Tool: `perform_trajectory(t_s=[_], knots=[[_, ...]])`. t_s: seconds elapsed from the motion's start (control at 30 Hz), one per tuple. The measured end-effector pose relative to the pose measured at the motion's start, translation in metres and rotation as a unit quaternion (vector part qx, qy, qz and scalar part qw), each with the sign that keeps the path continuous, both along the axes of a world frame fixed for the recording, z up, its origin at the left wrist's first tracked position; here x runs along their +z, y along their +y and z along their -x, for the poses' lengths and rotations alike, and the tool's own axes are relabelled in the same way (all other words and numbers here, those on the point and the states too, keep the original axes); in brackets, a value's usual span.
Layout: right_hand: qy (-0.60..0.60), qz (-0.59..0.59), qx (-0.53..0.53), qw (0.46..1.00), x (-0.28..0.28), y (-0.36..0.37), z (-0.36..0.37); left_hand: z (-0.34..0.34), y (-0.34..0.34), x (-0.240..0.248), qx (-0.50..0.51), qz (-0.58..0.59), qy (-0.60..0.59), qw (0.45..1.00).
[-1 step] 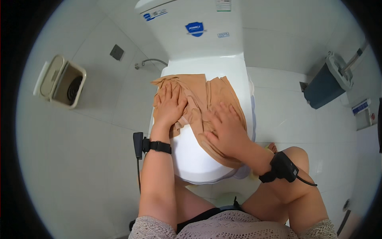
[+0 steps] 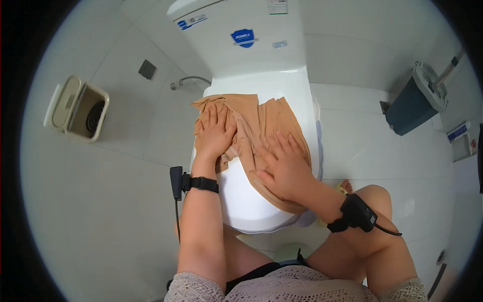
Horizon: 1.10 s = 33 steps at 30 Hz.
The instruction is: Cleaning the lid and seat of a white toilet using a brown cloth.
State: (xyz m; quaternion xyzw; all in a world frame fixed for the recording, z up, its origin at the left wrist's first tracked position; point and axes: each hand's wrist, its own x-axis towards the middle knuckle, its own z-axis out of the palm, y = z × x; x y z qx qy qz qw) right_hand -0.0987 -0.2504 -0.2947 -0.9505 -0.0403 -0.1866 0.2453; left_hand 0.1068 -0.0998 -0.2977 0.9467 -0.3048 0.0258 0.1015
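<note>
A tan, thin stretchy garment that looks like tights [image 2: 275, 111] lies spread and wrinkled over the white closed toilet lid [image 2: 236, 196]. A paler panel runs down its middle, and one part curves toward the lid's front right. My left hand [image 2: 216, 135] rests palm down on the left part of the garment, fingers apart and pointing away from me. Farther right and a little nearer, my right hand [image 2: 287, 166] lies on the cloth, its fingers spread and pointing up and left. Neither hand grips the fabric.
The toilet tank [image 2: 266, 55] stands at the far side, with a hose [image 2: 195, 78] beside it. A beige open-lidded bin [image 2: 103, 113] is at left. At far right are a dark bucket [image 2: 410, 105] and a wall holder. Black devices [image 2: 358, 213] are strapped to both wrists.
</note>
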Motion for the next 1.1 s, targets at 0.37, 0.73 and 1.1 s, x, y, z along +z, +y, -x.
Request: perform_trajectory(t_s=[0.37, 0.73, 1.1], knots=[[-0.117, -0.076, -0.122, 0.983, 0.049, -0.044, -0.001, 0.055, -0.121, 0.010, -0.155, -0.093, -0.045, 0.982], [-0.032, -0.085, -0.108, 0.990, 0.033, -0.042, 0.016, 0.121, -0.032, 0.020, -0.184, -0.049, -0.005, 0.982], [0.046, 0.123, 0.048, 0.990, -0.005, 0.037, 0.041, 0.009, 0.063, -0.017, 0.012, 0.067, 0.012, 0.998]])
